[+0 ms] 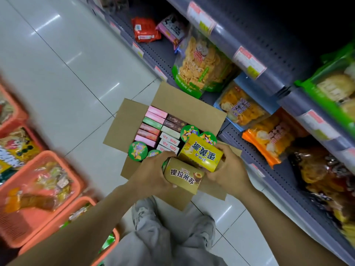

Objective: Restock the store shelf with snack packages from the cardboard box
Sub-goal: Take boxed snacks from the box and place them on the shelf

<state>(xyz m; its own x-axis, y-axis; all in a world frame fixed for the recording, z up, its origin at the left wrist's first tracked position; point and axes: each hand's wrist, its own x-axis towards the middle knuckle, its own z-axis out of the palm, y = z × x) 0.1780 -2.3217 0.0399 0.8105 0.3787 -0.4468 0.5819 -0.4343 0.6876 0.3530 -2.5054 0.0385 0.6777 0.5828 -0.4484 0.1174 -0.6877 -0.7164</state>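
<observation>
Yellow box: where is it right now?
Head view, just right of centre: the right hand grips the yellow box above the open cardboard box, beside the gold box that the left hand holds.

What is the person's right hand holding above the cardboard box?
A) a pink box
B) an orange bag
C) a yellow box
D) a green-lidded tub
C: the right hand grips the yellow box, while the left hand holds the gold box.
</observation>
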